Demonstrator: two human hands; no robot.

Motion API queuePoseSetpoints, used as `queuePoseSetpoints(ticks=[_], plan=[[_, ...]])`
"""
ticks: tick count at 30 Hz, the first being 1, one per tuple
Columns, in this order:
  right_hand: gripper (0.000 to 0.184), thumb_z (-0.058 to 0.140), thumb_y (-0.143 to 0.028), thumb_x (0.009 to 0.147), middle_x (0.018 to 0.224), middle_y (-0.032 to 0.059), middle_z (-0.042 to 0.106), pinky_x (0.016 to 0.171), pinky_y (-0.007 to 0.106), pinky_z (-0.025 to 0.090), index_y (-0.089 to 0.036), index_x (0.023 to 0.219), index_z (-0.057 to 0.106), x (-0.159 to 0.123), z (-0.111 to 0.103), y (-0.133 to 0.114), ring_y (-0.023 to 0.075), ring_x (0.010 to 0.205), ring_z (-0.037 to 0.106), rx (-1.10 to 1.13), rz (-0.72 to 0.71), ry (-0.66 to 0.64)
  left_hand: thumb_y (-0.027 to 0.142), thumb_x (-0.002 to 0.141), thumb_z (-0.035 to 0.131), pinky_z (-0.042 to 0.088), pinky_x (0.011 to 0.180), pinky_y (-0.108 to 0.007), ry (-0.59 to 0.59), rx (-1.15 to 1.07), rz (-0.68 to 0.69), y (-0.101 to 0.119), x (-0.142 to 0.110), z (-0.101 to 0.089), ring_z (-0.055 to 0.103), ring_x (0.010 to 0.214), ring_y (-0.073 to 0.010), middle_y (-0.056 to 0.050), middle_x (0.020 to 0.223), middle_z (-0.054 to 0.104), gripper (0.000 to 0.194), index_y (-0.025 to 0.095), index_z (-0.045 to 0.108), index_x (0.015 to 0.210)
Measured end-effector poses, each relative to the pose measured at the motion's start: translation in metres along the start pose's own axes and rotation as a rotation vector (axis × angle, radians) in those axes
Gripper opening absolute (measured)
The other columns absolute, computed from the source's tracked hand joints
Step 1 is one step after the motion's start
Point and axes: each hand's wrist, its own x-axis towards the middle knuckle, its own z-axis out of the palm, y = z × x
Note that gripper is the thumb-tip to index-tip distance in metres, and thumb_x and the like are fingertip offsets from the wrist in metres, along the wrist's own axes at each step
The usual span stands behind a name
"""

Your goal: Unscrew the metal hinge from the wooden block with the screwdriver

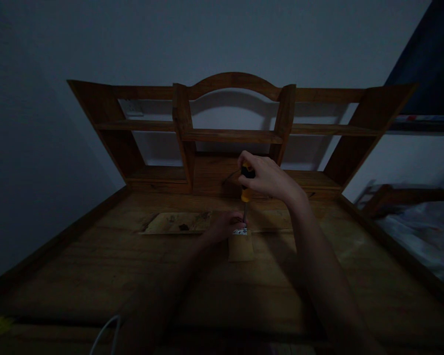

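Observation:
My right hand [268, 177] is closed around the handle of an upright yellow-and-black screwdriver [246, 188]. Its thin shaft points down onto a small silver hinge [240, 230]. The hinge sits at the top edge of a small wooden block [240, 247] lying on the wooden desk top [133, 266]. My left hand [226, 223] rests beside the hinge at its left, fingers curled close to the screwdriver tip. In the dim light I cannot make out what those fingers pinch, if anything.
A long flat wooden strip [177, 223] lies across the desk behind the block. A wooden shelf hutch [233, 133] with an arched top stands at the back against a white wall. A pale cable [103, 335] shows at the near edge. Bedding [425, 236] lies at right.

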Motion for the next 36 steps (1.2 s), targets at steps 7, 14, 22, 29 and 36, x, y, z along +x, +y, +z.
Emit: queuePoseSetpoints(ticks=[7,14,22,29,36], plan=[[0.019,0.057,-0.029,0.084,0.093,0.0045,0.069,0.08,0.033,0.042,-0.023,0.102,0.059,0.0,-0.003,-0.001,0.0216,0.085,0.062,0.006,-0.006,-0.002,0.04,0.093,0.061,0.046,0.073,-0.025,0.083,0.086,-0.036,-0.002,0.002,0.006,0.063,0.08,-0.0165,-0.001,0.083,0.071,0.026,0.018,0.071,0.086],[0.016,0.058,-0.028,0.084,0.089,0.0028,0.068,0.076,0.03,0.041,-0.023,0.099,0.061,0.0,-0.005,-0.001,0.0189,0.079,0.06,0.032,-0.017,0.006,0.034,0.087,0.07,0.049,0.078,-0.03,0.209,0.069,-0.141,0.008,-0.003,0.015,0.069,0.084,-0.0204,-0.004,0.087,0.077,0.017,0.018,0.075,0.086],[0.015,0.057,-0.025,0.084,0.09,0.0015,0.067,0.073,0.03,0.039,-0.022,0.098,0.061,0.0,-0.01,-0.004,0.0183,0.078,0.058,0.045,-0.055,0.032,0.033,0.088,0.068,0.048,0.075,-0.03,0.304,0.138,-0.166,0.013,-0.006,0.02,0.068,0.082,-0.0201,-0.002,0.085,0.076,0.016,0.019,0.075,0.084],[0.016,0.055,-0.024,0.085,0.093,0.0019,0.066,0.076,0.031,0.039,-0.022,0.101,0.06,-0.001,-0.01,-0.005,0.0182,0.081,0.058,0.059,-0.095,0.075,0.03,0.091,0.066,0.047,0.074,-0.029,0.319,0.151,-0.133,0.015,-0.005,0.02,0.067,0.08,-0.0189,-0.001,0.083,0.074,0.015,0.019,0.073,0.082],[0.017,0.055,-0.024,0.087,0.09,0.0011,0.065,0.073,0.03,0.037,-0.022,0.103,0.06,-0.001,-0.011,-0.005,0.0181,0.08,0.057,0.064,-0.09,0.113,0.025,0.091,0.066,0.049,0.079,-0.029,0.332,0.182,-0.112,0.014,-0.006,0.023,0.067,0.084,-0.0186,-0.001,0.088,0.074,0.011,0.02,0.073,0.084]])
